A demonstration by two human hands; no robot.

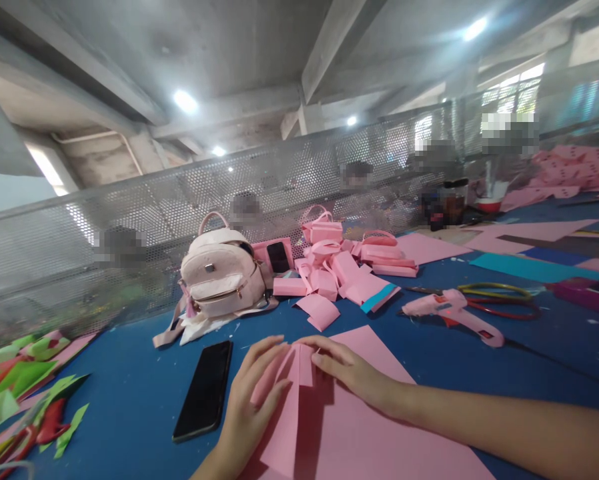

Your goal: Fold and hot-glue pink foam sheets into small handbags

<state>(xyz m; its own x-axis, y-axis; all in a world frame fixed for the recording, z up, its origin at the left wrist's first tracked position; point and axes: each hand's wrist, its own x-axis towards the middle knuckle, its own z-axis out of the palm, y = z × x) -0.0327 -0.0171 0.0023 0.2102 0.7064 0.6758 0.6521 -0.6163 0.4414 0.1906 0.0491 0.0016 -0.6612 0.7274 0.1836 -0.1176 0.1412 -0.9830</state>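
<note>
A folded piece of pink paper [283,433] stands partly raised, with a crease running down it, above a larger flat pink sheet [379,427]. My left hand [252,397] holds the folded paper's left side, thumb on the near face and fingers toward the far edge. At the top corner, my right hand [354,373] has its thumb and fingers closed on the same paper. Part of the paper is hidden behind my fingers. Just left of my left hand, a black phone [204,390] lies flat on the blue table [129,387].
A pink glue gun [454,310] lies at right, its cord trailing, beside scissors [499,300]. A backpack [224,273] and folded pink paper pieces [324,267] stand before a perforated metal screen [279,180]. Red-handled scissors [19,443] and green scraps [72,427] lie at left.
</note>
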